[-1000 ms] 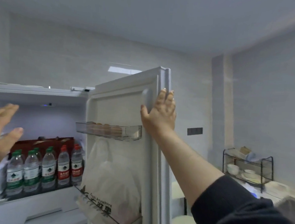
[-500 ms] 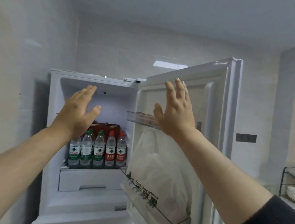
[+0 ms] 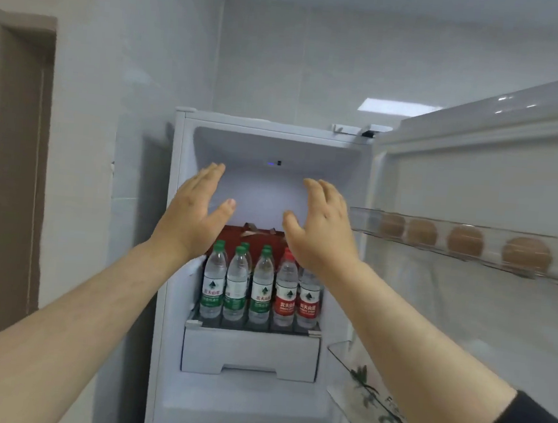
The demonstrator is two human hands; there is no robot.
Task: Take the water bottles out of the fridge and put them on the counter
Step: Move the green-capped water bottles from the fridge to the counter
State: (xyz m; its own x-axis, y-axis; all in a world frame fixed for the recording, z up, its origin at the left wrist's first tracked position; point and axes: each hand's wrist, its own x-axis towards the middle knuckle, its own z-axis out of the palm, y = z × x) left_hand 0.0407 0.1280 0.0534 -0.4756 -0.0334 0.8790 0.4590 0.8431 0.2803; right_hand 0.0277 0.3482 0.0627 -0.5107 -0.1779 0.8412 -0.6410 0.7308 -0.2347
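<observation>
The fridge [image 3: 182,223] stands open in front of me. Several water bottles [image 3: 261,287] stand upright in a row on its shelf, green-capped ones on the left and red-labelled ones on the right. My left hand [image 3: 196,214] and my right hand [image 3: 320,228] are both raised in front of the fridge opening, above the bottles, palms facing each other and fingers straight. Neither hand touches a bottle or holds anything. My right wrist hides the top of the rightmost bottle.
A dark red box [image 3: 251,237] sits behind the bottles. A white drawer [image 3: 250,354] lies below the shelf. The open door [image 3: 496,183] on the right carries an egg rack [image 3: 463,242] and a lower bin with a plastic bag [image 3: 378,409]. A doorway [image 3: 15,161] is at left.
My right hand has left the door edge and come in front of the fridge opening. My left hand has moved right and up. The view has turned left, centring on the fridge interior.
</observation>
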